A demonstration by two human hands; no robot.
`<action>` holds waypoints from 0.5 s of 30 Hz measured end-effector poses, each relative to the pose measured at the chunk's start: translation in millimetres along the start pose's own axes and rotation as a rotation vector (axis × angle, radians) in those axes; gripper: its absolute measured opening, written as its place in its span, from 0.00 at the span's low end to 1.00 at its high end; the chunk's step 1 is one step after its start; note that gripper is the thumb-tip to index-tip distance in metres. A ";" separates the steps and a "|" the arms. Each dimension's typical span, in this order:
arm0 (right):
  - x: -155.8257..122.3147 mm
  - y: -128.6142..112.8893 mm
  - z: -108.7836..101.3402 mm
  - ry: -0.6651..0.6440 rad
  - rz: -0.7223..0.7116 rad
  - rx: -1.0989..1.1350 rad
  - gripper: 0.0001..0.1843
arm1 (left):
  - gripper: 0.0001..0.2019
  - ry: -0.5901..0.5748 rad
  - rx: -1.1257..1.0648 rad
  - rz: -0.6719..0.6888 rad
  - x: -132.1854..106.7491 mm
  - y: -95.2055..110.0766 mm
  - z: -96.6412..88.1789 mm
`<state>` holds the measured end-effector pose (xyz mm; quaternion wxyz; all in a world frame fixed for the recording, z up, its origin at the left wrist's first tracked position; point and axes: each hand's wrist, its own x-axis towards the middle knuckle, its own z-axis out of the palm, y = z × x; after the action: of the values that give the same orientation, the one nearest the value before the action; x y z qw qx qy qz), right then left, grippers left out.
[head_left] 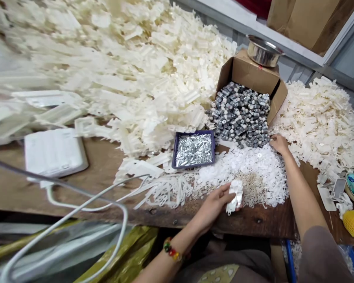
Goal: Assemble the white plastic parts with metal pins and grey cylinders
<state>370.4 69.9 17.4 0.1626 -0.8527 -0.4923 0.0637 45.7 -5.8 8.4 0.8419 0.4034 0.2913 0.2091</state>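
My left hand (212, 206) holds a small white molded plastic piece (235, 196) above the wooden workbench (171, 222), at the edge of a pile of white plastic runners and small rings (247, 184). A beaded bracelet (171, 249) circles that wrist. My right hand (279, 143) rests with its fingers on the far edge of the same pile, next to a heap of grey metal cylinders (240, 116) spilling from a cardboard box (250, 74).
A blue tray of shiny metal pieces (194, 149) sits left of the cylinders. Large heaps of cream plastic parts (129, 78) cover the bench behind, with more at right. A white cable (85, 204) crosses the near left. A steel bowl (264, 51) sits on the box.
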 end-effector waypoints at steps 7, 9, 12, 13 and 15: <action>-35.0 -35.5 19.5 0.112 -0.182 0.201 0.14 | 0.13 0.065 0.004 0.099 17.4 8.3 0.0; -39.9 -44.2 27.2 0.133 -0.215 0.310 0.12 | 0.18 0.116 0.022 0.120 19.8 8.8 0.3; -46.0 -51.7 33.4 0.169 -0.205 0.364 0.11 | 0.29 0.266 0.089 0.158 24.1 8.8 -0.7; -48.4 -53.1 33.8 0.196 -0.210 0.326 0.11 | 0.31 0.305 0.112 0.175 26.2 8.7 -1.5; -53.8 -55.1 33.4 0.250 -0.262 0.192 0.11 | 0.32 0.331 0.152 0.210 31.0 8.6 -3.7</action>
<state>289.0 56.3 2.0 0.3100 -0.7631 -0.5668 -0.0176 65.4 19.5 3.4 0.7232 0.4541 0.3967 0.3366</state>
